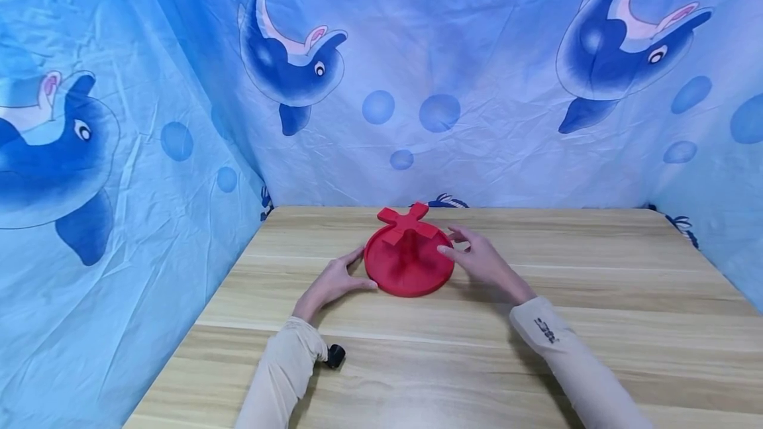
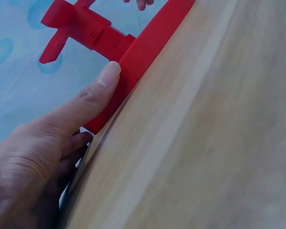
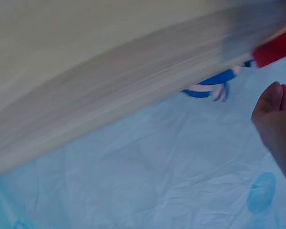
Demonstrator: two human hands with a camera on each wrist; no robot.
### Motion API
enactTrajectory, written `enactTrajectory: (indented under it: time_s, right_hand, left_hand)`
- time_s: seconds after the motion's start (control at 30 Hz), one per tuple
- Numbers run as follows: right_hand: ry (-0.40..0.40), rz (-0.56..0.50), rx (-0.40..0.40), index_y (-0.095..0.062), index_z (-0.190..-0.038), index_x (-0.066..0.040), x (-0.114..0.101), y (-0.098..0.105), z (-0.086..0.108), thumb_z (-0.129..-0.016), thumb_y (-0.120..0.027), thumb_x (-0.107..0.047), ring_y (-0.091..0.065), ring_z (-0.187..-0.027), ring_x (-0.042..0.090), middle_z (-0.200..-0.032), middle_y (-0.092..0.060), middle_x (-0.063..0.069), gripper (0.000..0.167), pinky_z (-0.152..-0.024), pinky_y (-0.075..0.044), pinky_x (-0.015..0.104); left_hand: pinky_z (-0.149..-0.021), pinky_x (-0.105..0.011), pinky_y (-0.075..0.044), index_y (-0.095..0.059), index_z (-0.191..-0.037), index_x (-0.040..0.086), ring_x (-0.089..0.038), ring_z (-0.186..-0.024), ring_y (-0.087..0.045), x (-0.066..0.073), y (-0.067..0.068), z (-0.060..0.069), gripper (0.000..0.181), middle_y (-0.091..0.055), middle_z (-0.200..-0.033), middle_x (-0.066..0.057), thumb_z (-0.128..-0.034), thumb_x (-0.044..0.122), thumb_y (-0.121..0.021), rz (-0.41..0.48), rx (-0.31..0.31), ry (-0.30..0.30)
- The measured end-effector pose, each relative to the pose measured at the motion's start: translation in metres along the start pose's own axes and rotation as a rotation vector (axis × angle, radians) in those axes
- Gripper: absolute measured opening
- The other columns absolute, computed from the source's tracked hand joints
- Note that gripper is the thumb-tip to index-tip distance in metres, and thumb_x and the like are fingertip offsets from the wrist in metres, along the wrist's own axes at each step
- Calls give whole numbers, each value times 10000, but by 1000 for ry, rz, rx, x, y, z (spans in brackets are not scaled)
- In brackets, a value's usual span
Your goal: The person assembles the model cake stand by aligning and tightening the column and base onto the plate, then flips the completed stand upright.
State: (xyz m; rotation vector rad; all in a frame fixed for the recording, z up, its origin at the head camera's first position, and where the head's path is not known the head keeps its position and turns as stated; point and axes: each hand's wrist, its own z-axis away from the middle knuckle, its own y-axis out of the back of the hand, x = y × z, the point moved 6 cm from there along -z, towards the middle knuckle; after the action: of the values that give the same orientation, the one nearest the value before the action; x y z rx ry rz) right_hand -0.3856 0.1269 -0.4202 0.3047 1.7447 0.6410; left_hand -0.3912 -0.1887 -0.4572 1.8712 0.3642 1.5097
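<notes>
A round red plastic tray (image 1: 411, 286) with a low rim lies on the table. From its middle rises a post (image 2: 93, 32) topped by a red four-armed cross piece (image 1: 408, 222); digits resembling "32" mark the post. My left hand (image 1: 335, 281) holds the tray's left side, thumb against the front of the rim and fingers farther round the edge. Over by the right rim is my right hand (image 1: 479, 258), its thumb and fingers apart and bent. The right wrist view shows that hand (image 3: 276, 112) separate from the red rim (image 3: 276, 50).
The wood-grain table (image 1: 417, 363) runs back to a blue dolphin-print cloth (image 1: 507, 164) hung behind and at the sides. A small black object (image 1: 336, 356) sits at the left sleeve cuff. Dark-blue cord-like shapes (image 1: 447, 201) show behind the table's back edge.
</notes>
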Motion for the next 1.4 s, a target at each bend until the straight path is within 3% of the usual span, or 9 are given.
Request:
enactTrajectory:
  time_s: [0.1, 0.2, 0.33, 0.47, 0.73, 1.17, 1.4]
  right_hand:
    - [-24, 3, -66, -367, -1601, -76, 11, 2, -1, -890, -817, -378, -484, -1342, 415, -1490, -507, 190, 894, -927, -574, 533]
    - [9, 28, -113, -345, -1602, -23, 18, 2, -1, -853, -848, -404, -414, -1410, 442, -1540, -461, 216, 980, -1007, -515, 577]
    - [55, 46, -169, -324, -1578, 75, 26, 1, -1, -849, -856, -389, -357, -1456, 458, -1566, -417, 269, 1014, -1137, -368, 601]
    - [32, 51, -213, -307, -1591, 59, 31, -1, 0, -827, -871, -405, -305, -1478, 465, -1594, -371, 268, 1058, -1150, -325, 638]
    - [-33, 135, -226, -306, -1630, -54, 36, -4, 2, -780, -877, -508, -200, -1487, 504, -1638, -248, 274, 1121, -1066, -374, 724]
    - [-4, 230, -220, -323, -1622, -48, 40, -8, -5, -784, -865, -515, -178, -1499, 489, -1618, -307, 275, 1102, -1137, -151, 766]
    - [-18, 251, -216, -323, -1623, -53, 41, -10, -6, -781, -863, -526, -193, -1497, 487, -1610, -316, 284, 1107, -1144, -136, 759]
  left_hand:
    - [-1194, -535, -305, -364, -1619, 118, -323, -1515, -297, -1, 0, -3, 1068, -370, -1636, -92, -776, 484, -908, -14, -25, -10]
    - [-1203, -528, -286, -343, -1626, 108, -323, -1523, -272, -3, 1, -6, 1092, -343, -1647, -104, -771, 477, -913, -31, -47, -21]
    - [-1208, -514, -281, -312, -1634, 91, -317, -1531, -254, -4, 2, -9, 1139, -304, -1663, -116, -758, 501, -914, -68, -66, -30]
    - [-1208, -507, -285, -290, -1639, 82, -316, -1537, -238, -3, 4, -11, 1174, -272, -1677, -120, -746, 515, -917, -86, -76, -28]
    - [-1189, -524, -322, -309, -1634, 90, -330, -1530, -259, -5, 5, -17, 1169, -291, -1672, -118, -743, 555, -904, -136, -78, -19]
    - [-1197, -553, -293, -318, -1632, 93, -347, -1538, -228, -7, 3, -21, 1160, -279, -1679, -109, -742, 553, -904, -134, -90, -12]
    - [-1208, -533, -277, -329, -1624, 75, -335, -1539, -230, -9, 1, -23, 1155, -289, -1675, -103, -740, 533, -915, -117, -82, -14]
